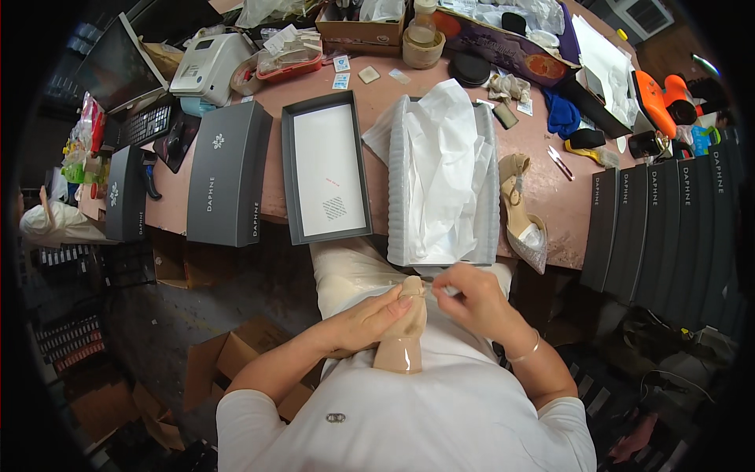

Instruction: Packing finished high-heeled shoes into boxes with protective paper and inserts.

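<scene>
My left hand (368,321) grips a beige high-heeled shoe (403,340) in my lap, its heel pointing down toward my body. My right hand (470,297) pinches something small at the top of that shoe, right beside the left fingers. Just above my hands, at the table's near edge, stands an open grey shoe box (398,185) lined with white tissue paper (445,169). The matching shoe (522,214), with a glittery pointed toe, lies on the table to the right of the box.
A grey box lid (325,167) lies upside down left of the open box, then closed grey boxes (228,173). A stack of grey boxes (668,224) stands at right. The pink table (550,185) holds clutter at the back. Cardboard boxes (244,350) sit on the floor.
</scene>
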The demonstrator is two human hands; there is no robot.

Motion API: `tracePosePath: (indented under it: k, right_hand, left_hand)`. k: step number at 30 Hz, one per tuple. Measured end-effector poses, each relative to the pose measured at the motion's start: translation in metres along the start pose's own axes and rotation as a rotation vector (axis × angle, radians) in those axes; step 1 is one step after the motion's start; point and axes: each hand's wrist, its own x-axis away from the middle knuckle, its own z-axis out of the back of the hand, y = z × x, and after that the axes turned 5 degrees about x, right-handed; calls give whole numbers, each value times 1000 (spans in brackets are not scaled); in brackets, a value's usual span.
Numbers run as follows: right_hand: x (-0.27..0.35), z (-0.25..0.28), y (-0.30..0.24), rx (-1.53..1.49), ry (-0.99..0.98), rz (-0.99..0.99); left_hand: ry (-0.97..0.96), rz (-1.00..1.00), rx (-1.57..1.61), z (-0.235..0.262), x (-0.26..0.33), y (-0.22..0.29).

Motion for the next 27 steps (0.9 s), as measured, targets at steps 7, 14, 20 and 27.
tracePosePath:
  k: [7,14,20,27]
  right_hand:
    - [-3,-1,23,103,-6,-29]
    - [4,5,6,-156,-37,-35]
    - [9,-20,14,46,34,343]
    - [26,-6,20,75,-72,394]
  left_hand:
    - [-11,-10,-53,2,-1,1]
    - [-168,305,-65,25,-24,10]
    - [-323,141,-127,33,-37,-10]
    - [-374,218,-312,20,-45,-4]
